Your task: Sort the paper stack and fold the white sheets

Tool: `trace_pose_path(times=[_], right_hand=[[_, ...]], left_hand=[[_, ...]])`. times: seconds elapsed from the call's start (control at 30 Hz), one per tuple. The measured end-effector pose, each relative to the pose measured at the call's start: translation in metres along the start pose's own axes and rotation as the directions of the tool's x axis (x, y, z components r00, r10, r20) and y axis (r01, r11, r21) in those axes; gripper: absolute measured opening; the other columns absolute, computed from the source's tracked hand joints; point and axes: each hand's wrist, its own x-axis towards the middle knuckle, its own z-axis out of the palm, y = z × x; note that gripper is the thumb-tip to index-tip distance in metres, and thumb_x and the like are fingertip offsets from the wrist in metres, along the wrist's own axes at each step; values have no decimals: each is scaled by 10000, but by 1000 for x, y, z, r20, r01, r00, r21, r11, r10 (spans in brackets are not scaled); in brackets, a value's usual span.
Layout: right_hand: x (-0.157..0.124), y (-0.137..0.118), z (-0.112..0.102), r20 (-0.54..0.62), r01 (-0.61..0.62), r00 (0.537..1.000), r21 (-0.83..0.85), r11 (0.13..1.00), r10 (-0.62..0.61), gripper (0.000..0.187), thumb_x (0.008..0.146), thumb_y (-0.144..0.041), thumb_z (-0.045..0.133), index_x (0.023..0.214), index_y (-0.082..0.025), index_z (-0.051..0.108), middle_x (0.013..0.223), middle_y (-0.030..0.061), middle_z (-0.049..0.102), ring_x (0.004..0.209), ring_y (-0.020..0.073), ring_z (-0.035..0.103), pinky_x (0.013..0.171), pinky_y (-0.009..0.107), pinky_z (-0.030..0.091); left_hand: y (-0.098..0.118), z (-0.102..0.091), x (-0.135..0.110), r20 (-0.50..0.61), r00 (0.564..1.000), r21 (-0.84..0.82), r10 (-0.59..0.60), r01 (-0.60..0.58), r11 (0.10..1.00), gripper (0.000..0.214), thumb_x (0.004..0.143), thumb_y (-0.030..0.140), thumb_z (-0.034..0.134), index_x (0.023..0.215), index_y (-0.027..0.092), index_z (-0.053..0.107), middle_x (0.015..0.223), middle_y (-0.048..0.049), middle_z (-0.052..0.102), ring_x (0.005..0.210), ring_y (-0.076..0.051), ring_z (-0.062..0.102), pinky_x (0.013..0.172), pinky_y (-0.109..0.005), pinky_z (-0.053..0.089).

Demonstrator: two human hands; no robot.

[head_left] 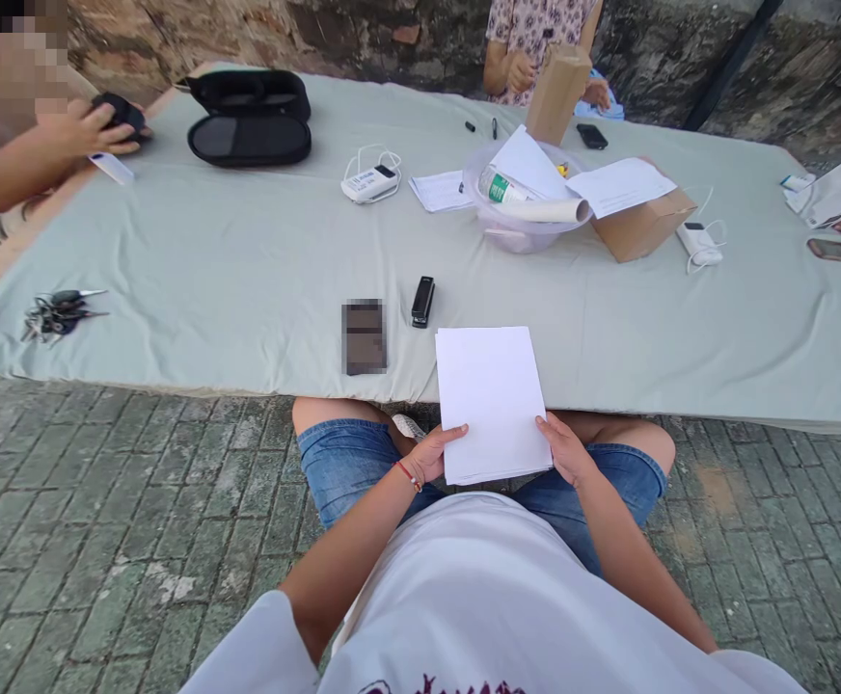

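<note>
A stack of white paper (491,395) lies partly over the table's near edge and partly above my lap. My left hand (435,453) grips its left side, thumb on top and fingers underneath. On the opposite side my right hand (563,447) holds the stack the same way. The top sheet looks blank, and the sheets' edges are slightly uneven at the bottom. Just beyond the paper, to the left, a black stapler (422,302) rests on the cloth. Beside it lies a dark flat item (364,336), blurred out.
On the green tablecloth (247,260) are keys (63,315), an open black case (249,120), a white corded device (371,183), a plastic basin (522,236) with papers and a bottle, and a cardboard box (641,224). Other people sit at the left, far and right sides.
</note>
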Motion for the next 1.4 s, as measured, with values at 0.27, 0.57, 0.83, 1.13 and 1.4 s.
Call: trace_pose_path(times=[0.27, 0.57, 0.83, 1.13, 1.4], right_hand=[[-1, 5, -9, 69, -59, 996, 42, 997, 56, 408, 804, -475, 684, 1133, -234, 654, 1178, 48, 694, 1061, 226, 652, 944, 359, 501], [-16, 2, -15, 157, -204, 972, 197, 959, 174, 419, 740, -408, 762, 1091, -194, 679, 1130, 97, 715, 991, 272, 693, 937, 409, 518], [-39, -10, -11, 152, -275, 958, 243, 930, 243, 315, 769, -345, 740, 1059, -227, 707, 1113, 80, 722, 985, 287, 698, 918, 432, 537], [-60, -41, 6, 228, -254, 951, 189, 949, 210, 392, 802, -370, 712, 1160, -217, 664, 1154, 98, 705, 996, 289, 692, 887, 441, 537], [-74, -36, 16, 141, -212, 973, 211, 954, 185, 370, 835, -364, 683, 1167, -208, 635, 1122, 86, 713, 970, 265, 688, 873, 409, 531]], left_hand=[[-8, 1, -7, -37, 997, 110, 67, -63, 992, 493, 622, 252, 846, 1066, 101, 695, 1109, -193, 705, 1016, -322, 673, 999, -483, 450], [14, 8, 3, 49, 976, -129, 213, -206, 970, 435, 824, 371, 661, 1189, 135, 641, 1232, -125, 665, 1184, -282, 593, 1083, -435, 395], [20, 28, -11, 6, 986, -86, 165, -164, 983, 372, 826, 274, 659, 1159, 108, 644, 1140, -132, 704, 1106, -282, 638, 1070, -450, 409], [66, 38, 5, 93, 942, -153, 324, -308, 939, 476, 784, 339, 652, 1211, 138, 595, 1173, -128, 685, 1175, -320, 592, 1056, -508, 405], [75, 55, 20, 249, 793, -266, 556, -496, 826, 446, 759, 429, 639, 1146, 213, 591, 1362, -104, 564, 1329, -367, 428, 1064, -531, 365]])
